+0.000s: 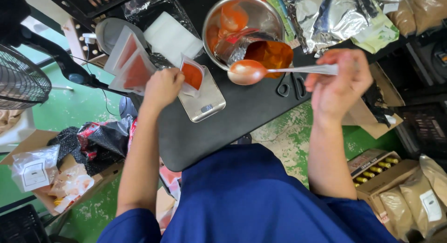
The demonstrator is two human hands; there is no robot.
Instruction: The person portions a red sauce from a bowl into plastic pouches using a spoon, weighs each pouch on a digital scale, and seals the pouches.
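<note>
My left hand [162, 87] holds a small clear pouch [192, 75] partly filled with orange-red powder, standing on a small steel scale [205, 101]. My right hand [337, 84] grips the handle of a metal spoon [260, 70]; its bowl, coated in orange powder, hovers between the pouch and a steel bowl [242, 26]. The steel bowl holds a foil bag of the same orange-red powder [270, 54]. All of this sits on a black tabletop [233, 117].
Filled pouches [130, 64] lie left of the scale, near a white pad [170, 36]. Black scissors [291, 84] rest under the spoon handle. Foil bags [326, 15] lie at the back right. A fan [21, 77] stands left; boxes and bags sit on the green floor.
</note>
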